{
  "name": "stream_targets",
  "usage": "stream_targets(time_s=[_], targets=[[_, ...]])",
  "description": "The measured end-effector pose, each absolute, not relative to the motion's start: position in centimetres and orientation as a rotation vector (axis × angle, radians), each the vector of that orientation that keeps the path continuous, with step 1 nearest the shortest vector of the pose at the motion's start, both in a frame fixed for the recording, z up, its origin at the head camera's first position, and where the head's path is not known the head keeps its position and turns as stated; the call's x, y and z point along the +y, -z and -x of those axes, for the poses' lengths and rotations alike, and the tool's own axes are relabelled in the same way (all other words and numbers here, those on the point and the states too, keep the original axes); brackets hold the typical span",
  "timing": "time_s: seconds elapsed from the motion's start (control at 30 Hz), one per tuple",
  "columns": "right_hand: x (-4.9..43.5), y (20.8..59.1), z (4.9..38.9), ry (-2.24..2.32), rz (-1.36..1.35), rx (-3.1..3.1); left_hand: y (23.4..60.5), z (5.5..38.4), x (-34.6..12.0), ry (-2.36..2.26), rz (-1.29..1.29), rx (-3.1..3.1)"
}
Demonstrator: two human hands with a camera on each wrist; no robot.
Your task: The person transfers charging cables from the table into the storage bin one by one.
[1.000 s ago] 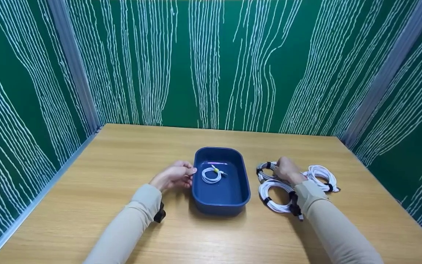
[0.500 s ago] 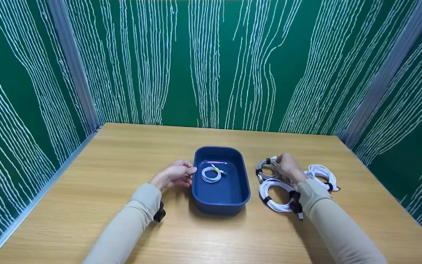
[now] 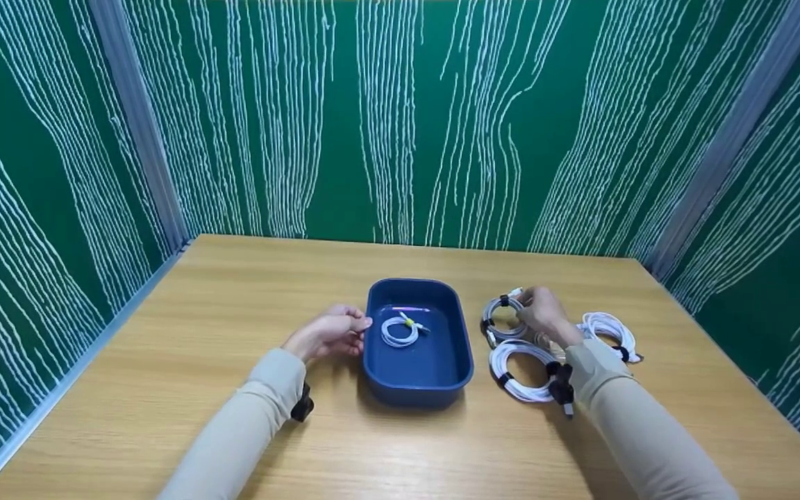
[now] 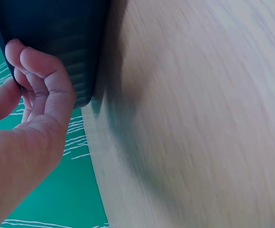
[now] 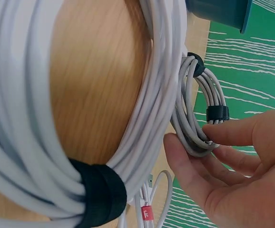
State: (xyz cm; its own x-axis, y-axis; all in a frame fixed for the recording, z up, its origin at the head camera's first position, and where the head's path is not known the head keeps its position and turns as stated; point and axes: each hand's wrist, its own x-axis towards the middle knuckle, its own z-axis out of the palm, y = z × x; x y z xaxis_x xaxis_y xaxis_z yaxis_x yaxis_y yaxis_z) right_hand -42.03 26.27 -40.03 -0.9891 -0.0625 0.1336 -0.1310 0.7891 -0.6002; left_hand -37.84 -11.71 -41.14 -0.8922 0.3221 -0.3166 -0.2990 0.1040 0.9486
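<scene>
Both forearms reach forward, left fingers and right fingers each pinching

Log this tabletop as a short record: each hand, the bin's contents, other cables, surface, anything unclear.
Left hand: holds the blue bin at its left rim
Right hand: pinches the grey cable coil, bound with black straps
In bin: small white coil with a yellow tie
Other cables: near white coil; far-right white coil
Surface: wooden table
Unclear: which coil the red tag belongs to

Pale beige sleeves (cuffed), black wrist devices.
</scene>
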Motion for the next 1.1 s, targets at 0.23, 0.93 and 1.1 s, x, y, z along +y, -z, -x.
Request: stream_targets(time_s=[0.23, 0.93, 1.1], targets=[[26.7, 39.7, 42.0, -1.146, -0.125, -2.830, 41.2, 37.9, -11.6, -1.841, -0.026, 1.940], [26.4, 38.3, 41.8, -1.351, -0.068, -2.839, 41.1, 37.7, -11.7, -1.839, -0.038, 1.957], [26.3, 37.9, 41.4, -1.455, -0.069, -2.845, 41.1, 37.7, -11.6, -1.839, -0.033, 1.957]])
